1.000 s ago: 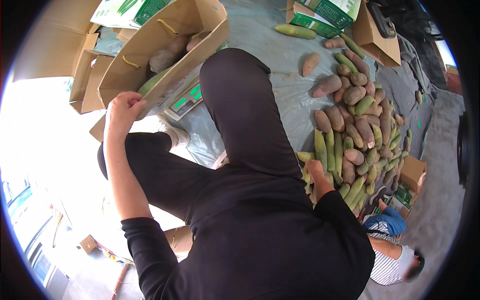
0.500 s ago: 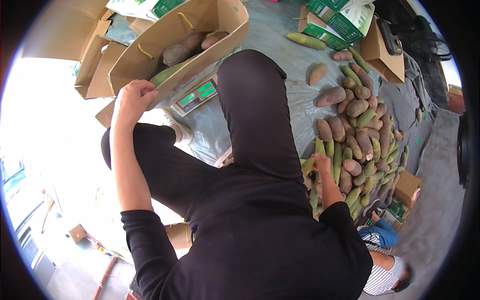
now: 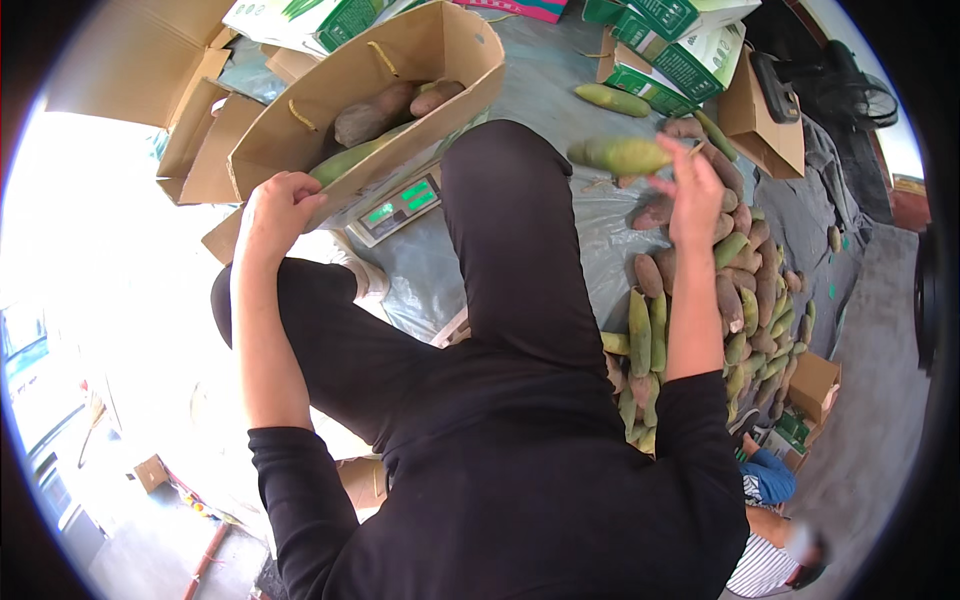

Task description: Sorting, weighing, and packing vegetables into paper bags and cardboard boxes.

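Upper right of centre: your right hand (image 3: 693, 195) is clamped on one end of a blurred green vegetable (image 3: 612, 154), over plastic sheeting (image 3: 608, 235). Upper left: your left hand (image 3: 278, 214) curls at the cardboard box's (image 3: 340, 85) lower corner; whether it grips, cannot tell

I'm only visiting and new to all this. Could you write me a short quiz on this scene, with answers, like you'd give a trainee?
1. What does the person's right hand hold?
A) a brown tuber
B) a long green vegetable
C) a plastic bag

2. True or false: the lit display on the scale glows red.

3. How many yellow rope handles show inside the cardboard carton by the left hand?

Key:
1. B; it is blurred, but its green, elongated shape is clear.
2. False; the display glows green.
3. Two.
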### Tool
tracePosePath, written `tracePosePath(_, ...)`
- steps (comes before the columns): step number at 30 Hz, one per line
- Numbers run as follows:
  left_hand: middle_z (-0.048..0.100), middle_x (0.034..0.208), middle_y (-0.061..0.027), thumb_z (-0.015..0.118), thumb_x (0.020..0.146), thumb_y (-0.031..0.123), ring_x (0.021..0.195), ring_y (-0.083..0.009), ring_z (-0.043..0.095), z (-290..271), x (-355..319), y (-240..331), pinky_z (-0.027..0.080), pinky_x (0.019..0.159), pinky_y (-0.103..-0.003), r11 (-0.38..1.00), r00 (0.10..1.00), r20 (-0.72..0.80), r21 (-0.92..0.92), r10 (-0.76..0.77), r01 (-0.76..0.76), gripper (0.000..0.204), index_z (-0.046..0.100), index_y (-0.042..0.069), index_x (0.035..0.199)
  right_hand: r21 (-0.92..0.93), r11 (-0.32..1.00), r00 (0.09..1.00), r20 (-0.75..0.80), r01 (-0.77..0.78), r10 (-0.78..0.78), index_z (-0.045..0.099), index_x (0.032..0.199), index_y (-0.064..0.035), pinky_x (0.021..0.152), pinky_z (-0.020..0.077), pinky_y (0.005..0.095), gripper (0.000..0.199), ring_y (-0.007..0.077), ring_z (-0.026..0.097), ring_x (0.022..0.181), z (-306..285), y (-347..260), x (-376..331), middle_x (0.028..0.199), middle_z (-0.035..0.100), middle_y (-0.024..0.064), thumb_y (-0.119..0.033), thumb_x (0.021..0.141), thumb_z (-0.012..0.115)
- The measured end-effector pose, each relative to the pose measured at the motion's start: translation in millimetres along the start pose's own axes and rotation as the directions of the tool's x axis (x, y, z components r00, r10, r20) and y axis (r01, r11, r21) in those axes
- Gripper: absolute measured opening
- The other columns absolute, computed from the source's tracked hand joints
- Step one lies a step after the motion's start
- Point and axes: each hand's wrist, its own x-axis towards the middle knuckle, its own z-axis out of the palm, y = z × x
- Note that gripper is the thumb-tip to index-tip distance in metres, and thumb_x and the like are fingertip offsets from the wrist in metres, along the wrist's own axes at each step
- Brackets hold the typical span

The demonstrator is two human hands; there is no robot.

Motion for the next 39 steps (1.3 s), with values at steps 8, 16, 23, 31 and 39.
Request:
tracePosePath(8, 0.064, 0.078, -0.0114, 0.067, 0.073, 0.015, 0.071, -0.0237, 0.062, -3, 2, -1, 0.048, 0.067, -0.033, 0.997, 0.998, 0.031, -0.047, -0.052, 0.053, 0.022, 0.066, 0.003, 0.091, 0.365, 0.921, 0.954, 0.201, 0.135, -0.220, 0.059, 0.108, 0.0045, 0.080, 0.0522, 0.0370, 0.030, 0.0173, 0.056, 0.099, 103, -98, 69, 0.114, 0.058, 0.0108, -0.020, 0.092, 0.051)
tracePosePath(16, 0.063, 0.076, -0.0105, 0.068, 0.073, 0.016, 0.068, -0.0211, 0.060, -5, 4, -1, 0.048, 0.066, -0.033, 0.996, 0.995, 0.069, -0.037, -0.075, 0.078, 0.027, 0.066, 0.003, 0.097, 0.119, 0.898, 0.654, 0.646, 0.424, -0.394, 0.057, 0.118, -0.0027, 0.080, 0.0469, 0.0253, 0.032, 0.0142, 0.056, 0.095, 188, -95, 53, 0.114, 0.056, 0.0140, -0.016, 0.089, 0.059)
tracePosePath(23, 0.062, 0.074, -0.0095, 0.068, 0.073, 0.016, 0.067, -0.0200, 0.059, -3, 1, -6, 0.048, 0.065, -0.032, 0.997, 0.996, 0.062, -0.040, -0.064, 0.066, 0.029, 0.065, 0.004, 0.099, -0.123, 0.973, 0.935, 0.322, 0.196, -0.148, 0.062, 0.107, -0.0024, 0.083, 0.0442, 0.0240, 0.025, 0.0092, 0.056, 0.095, 119, 8, 59, 0.101, 0.063, 0.0034, -0.015, 0.086, 0.060)
tracePosePath(31, 0.062, 0.075, -0.0091, 0.068, 0.074, 0.016, 0.066, -0.0199, 0.059, -4, 1, -3, 0.048, 0.065, -0.032, 0.997, 0.996, 0.038, -0.007, -0.082, 0.082, 0.029, 0.066, 0.004, 0.100, -0.582, 0.798, 0.885, 0.276, -0.157, 0.376, 0.063, 0.102, -0.0026, 0.061, 0.0442, 0.0241, 0.022, 0.0089, 0.056, 0.074, -12, 211, -53, 0.087, 0.065, 0.0027, -0.009, 0.081, 0.060)
tracePosePath(39, 0.061, 0.072, -0.0087, 0.067, 0.074, 0.016, 0.066, -0.0178, 0.058, 5, 7, 4, 0.047, 0.064, -0.031, 0.998, 0.998, 0.033, -0.039, -0.054, 0.055, 0.031, 0.065, 0.003, 0.102, -0.593, 0.705, 0.776, 0.203, -0.388, 0.598, 0.068, 0.090, -0.0056, 0.073, 0.0495, 0.0343, 0.021, 0.0252, 0.065, 0.080, -73, 336, -171, 0.086, 0.067, 0.0145, -0.017, 0.075, 0.059)
